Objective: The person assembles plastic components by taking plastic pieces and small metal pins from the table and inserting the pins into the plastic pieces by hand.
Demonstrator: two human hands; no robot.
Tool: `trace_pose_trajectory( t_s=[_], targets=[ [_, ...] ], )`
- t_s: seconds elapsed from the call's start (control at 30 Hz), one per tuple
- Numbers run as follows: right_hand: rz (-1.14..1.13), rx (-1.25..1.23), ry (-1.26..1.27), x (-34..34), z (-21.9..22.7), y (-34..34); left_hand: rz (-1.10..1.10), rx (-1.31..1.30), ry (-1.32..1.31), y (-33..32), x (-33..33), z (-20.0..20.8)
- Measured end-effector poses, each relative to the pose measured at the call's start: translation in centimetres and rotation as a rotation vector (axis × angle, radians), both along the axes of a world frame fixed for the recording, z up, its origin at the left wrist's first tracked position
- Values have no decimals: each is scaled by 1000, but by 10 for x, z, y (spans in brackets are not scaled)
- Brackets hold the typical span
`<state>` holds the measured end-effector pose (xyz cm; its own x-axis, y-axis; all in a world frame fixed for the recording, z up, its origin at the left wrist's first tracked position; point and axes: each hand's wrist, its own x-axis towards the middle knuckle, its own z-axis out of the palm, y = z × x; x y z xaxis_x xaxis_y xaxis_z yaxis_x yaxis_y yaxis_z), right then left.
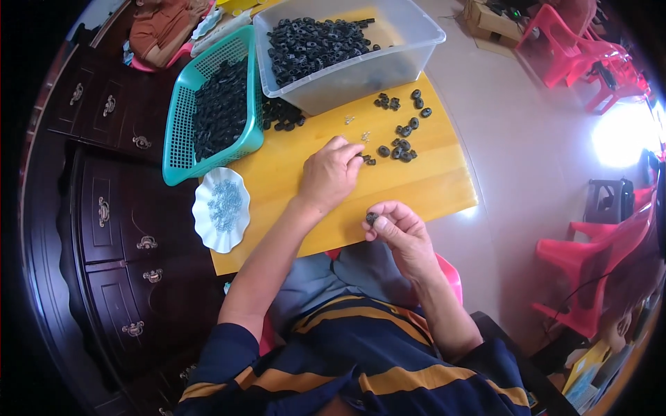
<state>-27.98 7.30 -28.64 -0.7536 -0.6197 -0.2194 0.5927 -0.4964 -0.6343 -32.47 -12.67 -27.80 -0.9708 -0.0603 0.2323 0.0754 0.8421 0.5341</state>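
Note:
My right hand (404, 236) is held low over the table's near edge, pinching a small round black plastic part (372, 218) between thumb and fingers. My left hand (329, 172) reaches over the table with its fingertips drawn together. Right beside those fingertips lie a few small black pieces (370, 160); whether one is in the pinch cannot be made out. Loose oval black parts (402, 150) lie in a cluster to the right of my left hand. Tiny clear or silvery bits (365, 136) are scattered just beyond it.
A green basket (175, 132) and a clear plastic bin (333, 93), both full of black parts, stand at the back of the yellow table (277, 236). A white scalloped dish (220, 242) holds small clear pieces. Dark drawers (114, 208) flank the left; pink chairs (576, 253) stand right.

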Motion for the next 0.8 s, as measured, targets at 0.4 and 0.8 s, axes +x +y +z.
trace_pose_trajectory(
  t_s=[0.4, 0.8],
  targets=[
    [-13, 25, -15, 3, -1, -7, 115, 628, -194, -17, 41, 5],
    [-69, 134, 125, 5, 0, -6, -23, 902, -273, 13, 85, 50]
  ],
)
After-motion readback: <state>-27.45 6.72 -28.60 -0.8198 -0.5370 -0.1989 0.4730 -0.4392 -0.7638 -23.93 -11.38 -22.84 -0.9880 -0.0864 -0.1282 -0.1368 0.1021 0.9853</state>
